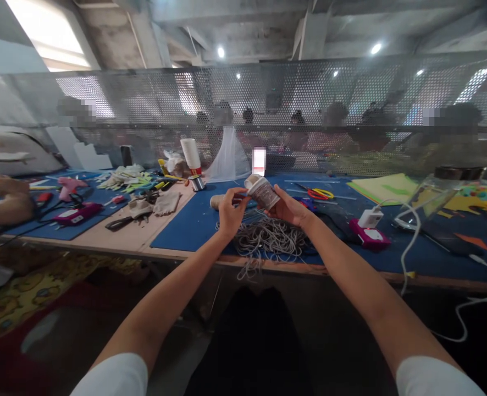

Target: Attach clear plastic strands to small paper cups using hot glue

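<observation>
A paper cup (264, 192) wrapped in grey cord is tilted above the table, its white rim toward the left. My right hand (291, 209) is closed around its right end. At the rim, the fingers of my left hand (231, 212) are curled together, close against the cup; what they pinch is too small to make out. Below both hands lies a loose tangle of grey cord (270, 239), some loops hanging over the table's front edge. A beige spool of twine (216, 202) lies just behind my left hand.
Stacked paper cups (191, 154) stand behind to the left, near gloves (167, 203) and a pink glue gun (69, 188). Scissors (321, 193) lie behind right. A purple power strip (369, 234) with a white cable and a glass jar (427, 192) are rightward. Another person's arm (10, 203) rests far left.
</observation>
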Demonstrator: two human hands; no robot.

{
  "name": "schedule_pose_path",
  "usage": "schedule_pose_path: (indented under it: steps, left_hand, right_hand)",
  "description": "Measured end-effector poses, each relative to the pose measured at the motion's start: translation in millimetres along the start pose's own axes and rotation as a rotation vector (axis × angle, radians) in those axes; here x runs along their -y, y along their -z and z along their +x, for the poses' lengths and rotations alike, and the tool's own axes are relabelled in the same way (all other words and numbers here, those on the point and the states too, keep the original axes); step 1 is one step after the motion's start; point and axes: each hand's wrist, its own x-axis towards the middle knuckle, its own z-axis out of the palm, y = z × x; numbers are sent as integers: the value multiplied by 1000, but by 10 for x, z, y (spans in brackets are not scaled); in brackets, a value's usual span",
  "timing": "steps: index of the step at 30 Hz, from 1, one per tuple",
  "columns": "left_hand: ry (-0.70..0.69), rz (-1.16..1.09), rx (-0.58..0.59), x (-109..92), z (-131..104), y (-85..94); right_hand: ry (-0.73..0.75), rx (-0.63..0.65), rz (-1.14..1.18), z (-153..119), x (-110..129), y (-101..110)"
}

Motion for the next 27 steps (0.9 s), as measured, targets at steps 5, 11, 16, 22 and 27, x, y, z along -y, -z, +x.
schedule_pose_path:
  steps: [5, 11, 16, 22, 27]
  left_hand:
    - [-76, 67, -30, -19, 75, 23]
    - [-25, 92, 14, 16, 258, -39]
    - [16, 56, 57, 39, 383, -147]
    - [-11, 2, 81, 113, 460, -227]
    - [-67, 21, 99, 152, 497, -220]
  right_hand:
    - [12, 25, 31, 5, -6, -61]
    - [61, -39, 76, -3, 15, -79]
    - [102, -54, 91, 34, -8, -9]
    - [142, -84, 103, 46, 2, 13]
    - [163, -88, 82, 47, 4, 2]
